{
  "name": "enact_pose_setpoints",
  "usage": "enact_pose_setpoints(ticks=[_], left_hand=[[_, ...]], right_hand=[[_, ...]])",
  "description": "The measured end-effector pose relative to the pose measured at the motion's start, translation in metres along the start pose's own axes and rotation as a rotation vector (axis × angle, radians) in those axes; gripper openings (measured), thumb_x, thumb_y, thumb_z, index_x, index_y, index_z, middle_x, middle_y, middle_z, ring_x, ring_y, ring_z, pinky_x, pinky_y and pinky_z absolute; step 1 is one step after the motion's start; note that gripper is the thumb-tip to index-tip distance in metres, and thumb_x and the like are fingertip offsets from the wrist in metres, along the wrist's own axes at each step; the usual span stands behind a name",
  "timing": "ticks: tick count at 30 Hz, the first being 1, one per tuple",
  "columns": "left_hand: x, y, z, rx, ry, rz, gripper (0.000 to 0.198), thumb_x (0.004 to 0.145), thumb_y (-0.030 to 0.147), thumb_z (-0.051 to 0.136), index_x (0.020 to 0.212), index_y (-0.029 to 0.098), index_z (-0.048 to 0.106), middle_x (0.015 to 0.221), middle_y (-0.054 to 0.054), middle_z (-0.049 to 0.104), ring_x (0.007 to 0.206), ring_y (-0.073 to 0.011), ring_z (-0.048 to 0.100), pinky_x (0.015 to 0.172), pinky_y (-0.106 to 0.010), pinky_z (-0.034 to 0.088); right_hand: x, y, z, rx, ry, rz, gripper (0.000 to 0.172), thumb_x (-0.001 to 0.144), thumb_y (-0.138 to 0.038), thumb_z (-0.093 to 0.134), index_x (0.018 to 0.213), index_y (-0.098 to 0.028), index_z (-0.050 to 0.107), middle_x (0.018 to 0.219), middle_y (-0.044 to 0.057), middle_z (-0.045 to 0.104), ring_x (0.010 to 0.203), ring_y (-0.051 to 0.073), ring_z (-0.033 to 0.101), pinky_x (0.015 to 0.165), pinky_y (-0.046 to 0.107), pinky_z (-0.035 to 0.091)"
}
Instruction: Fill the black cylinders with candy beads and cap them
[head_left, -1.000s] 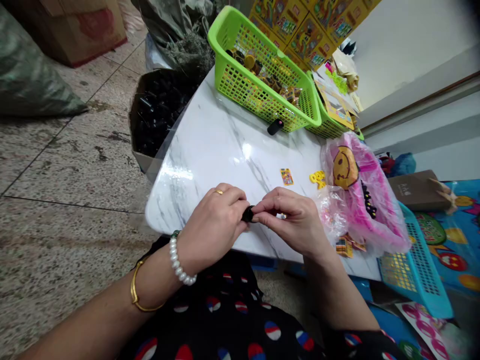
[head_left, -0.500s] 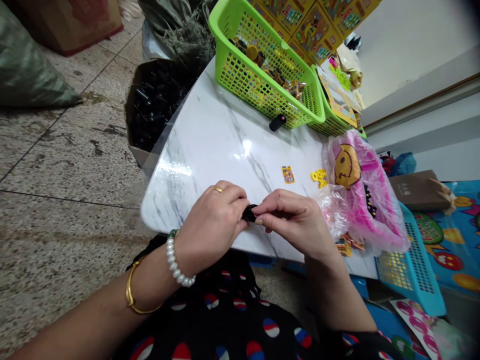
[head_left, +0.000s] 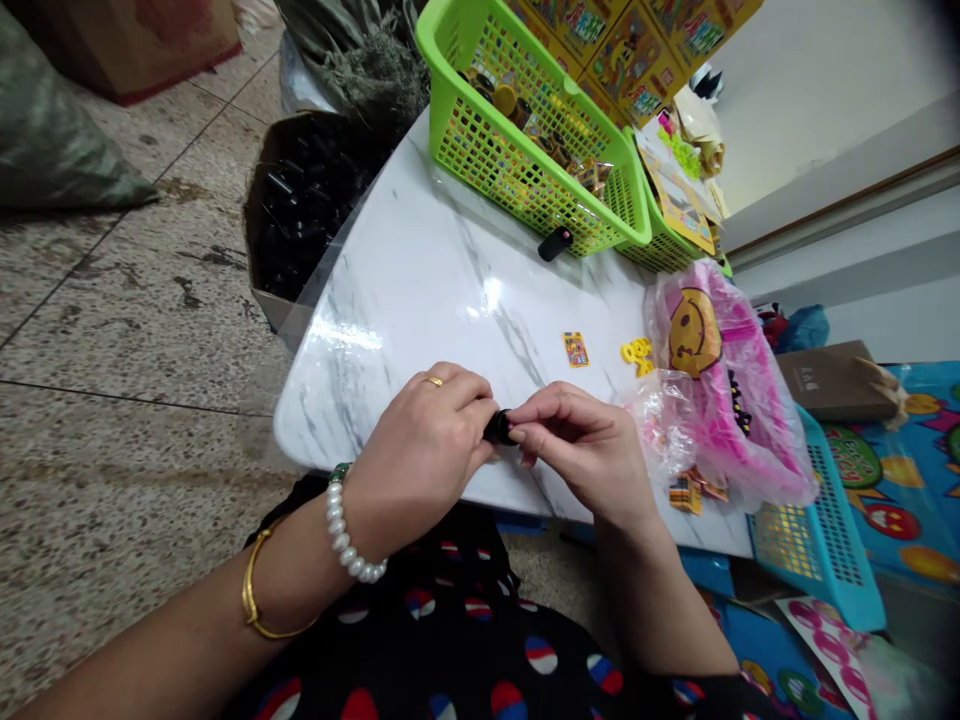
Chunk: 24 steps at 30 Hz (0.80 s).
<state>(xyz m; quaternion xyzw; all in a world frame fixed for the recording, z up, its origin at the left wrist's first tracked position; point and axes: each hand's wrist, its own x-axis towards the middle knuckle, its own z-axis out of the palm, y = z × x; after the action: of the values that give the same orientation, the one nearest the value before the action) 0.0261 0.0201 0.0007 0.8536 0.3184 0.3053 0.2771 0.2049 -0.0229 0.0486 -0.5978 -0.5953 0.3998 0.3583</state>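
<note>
My left hand (head_left: pixel 427 440) is wrapped round a small black cylinder (head_left: pixel 497 427), and most of its body is hidden inside the fist. The end that shows faces right. At that end my right hand (head_left: pixel 589 445) pinches thumb and forefinger together, with a tiny pinkish bit just visible at the tips. What the pinch holds is too small to name. Beyond the hands a small printed yellow card (head_left: pixel 576 349) lies on the white marbled table (head_left: pixel 420 290). Several yellow plastic pieces (head_left: pixel 638 355) lie right of it. Another black cylinder (head_left: pixel 556 244) rests against the green basket (head_left: pixel 525 195).
A carton of black cylinders (head_left: pixel 307 200) stands on the floor at the left. On the right are a pink tray in plastic wrap (head_left: pixel 757 370), orange packets (head_left: pixel 694 492) and a blue basket (head_left: pixel 847 540). Yellow printed boxes (head_left: pixel 630 60) are stacked behind the green basket.
My right hand has shifted slightly left and its wrist has turned a little at the black cylinder's end. The left hand keeps its hold on the cylinder.
</note>
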Motion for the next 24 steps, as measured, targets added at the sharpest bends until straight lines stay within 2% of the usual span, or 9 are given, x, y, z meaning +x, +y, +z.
enact_pose_setpoints(ticks=[6, 9, 11, 14, 17, 20, 24], left_hand=[[-0.001, 0.0, 0.0, -0.012, 0.005, -0.006, 0.02, 0.084, 0.021, 0.067, 0.101, 0.012, 0.068, 0.103, -0.009, 0.064, 0.101, -0.0256, 0.054, 0.091, -0.042, 0.046], [-0.001, 0.001, 0.001, -0.016, 0.005, -0.017, 0.019, 0.084, 0.021, 0.067, 0.101, 0.013, 0.068, 0.103, -0.008, 0.064, 0.101, -0.025, 0.054, 0.091, -0.041, 0.045], [-0.001, 0.001, 0.0, -0.008, -0.003, -0.024, 0.02, 0.083, 0.02, 0.068, 0.102, 0.013, 0.068, 0.103, -0.008, 0.063, 0.102, -0.0249, 0.053, 0.093, -0.041, 0.045], [0.0, 0.002, -0.005, 0.014, -0.014, -0.019, 0.034, 0.08, 0.019, 0.069, 0.113, 0.011, 0.064, 0.109, -0.011, 0.061, 0.106, -0.0263, 0.051, 0.095, -0.043, 0.045], [-0.001, 0.005, -0.017, -0.03, -0.048, -0.009, 0.047, 0.083, 0.02, 0.064, 0.128, 0.01, 0.055, 0.117, -0.014, 0.056, 0.11, -0.0264, 0.05, 0.095, -0.043, 0.045], [0.004, 0.009, -0.028, -0.189, -0.134, -0.149, 0.044, 0.087, 0.03, 0.06, 0.129, 0.016, 0.056, 0.108, -0.011, 0.058, 0.096, -0.0216, 0.056, 0.082, -0.037, 0.05], [0.016, 0.014, -0.027, -0.451, -0.207, -0.47, 0.028, 0.087, 0.04, 0.062, 0.105, 0.018, 0.065, 0.084, -0.003, 0.062, 0.074, -0.0147, 0.057, 0.067, -0.027, 0.047]], right_hand=[[-0.002, 0.008, 0.0, 0.132, 0.002, 0.021, 0.012, 0.08, -0.018, 0.073, 0.091, -0.021, 0.074, 0.085, 0.001, 0.063, 0.059, 0.008, 0.061, 0.053, 0.022, 0.054], [-0.005, 0.013, 0.001, 0.196, 0.079, 0.073, 0.013, 0.085, -0.019, 0.068, 0.097, -0.021, 0.072, 0.074, -0.001, 0.062, 0.057, 0.008, 0.059, 0.055, 0.022, 0.051], [-0.01, 0.017, 0.004, 0.212, 0.131, 0.104, 0.016, 0.087, -0.018, 0.063, 0.102, -0.021, 0.069, 0.073, -0.002, 0.061, 0.056, 0.007, 0.057, 0.053, 0.021, 0.048], [-0.019, 0.021, 0.012, 0.197, 0.139, 0.091, 0.029, 0.084, -0.014, 0.061, 0.111, -0.022, 0.064, 0.101, 0.004, 0.061, 0.065, 0.007, 0.059, 0.055, 0.02, 0.048], [-0.024, 0.023, 0.021, 0.128, 0.153, 0.009, 0.046, 0.078, -0.014, 0.065, 0.122, -0.024, 0.057, 0.129, 0.009, 0.05, 0.073, 0.008, 0.062, 0.053, 0.019, 0.047], [-0.021, 0.024, 0.028, 0.005, 0.193, -0.102, 0.049, 0.076, -0.017, 0.069, 0.123, -0.023, 0.057, 0.13, 0.01, 0.052, 0.066, 0.007, 0.06, 0.051, 0.02, 0.046], [-0.015, 0.03, 0.033, -0.113, 0.262, -0.221, 0.028, 0.082, -0.015, 0.064, 0.109, -0.02, 0.063, 0.105, 0.006, 0.065, 0.065, 0.009, 0.057, 0.067, 0.026, 0.052]])
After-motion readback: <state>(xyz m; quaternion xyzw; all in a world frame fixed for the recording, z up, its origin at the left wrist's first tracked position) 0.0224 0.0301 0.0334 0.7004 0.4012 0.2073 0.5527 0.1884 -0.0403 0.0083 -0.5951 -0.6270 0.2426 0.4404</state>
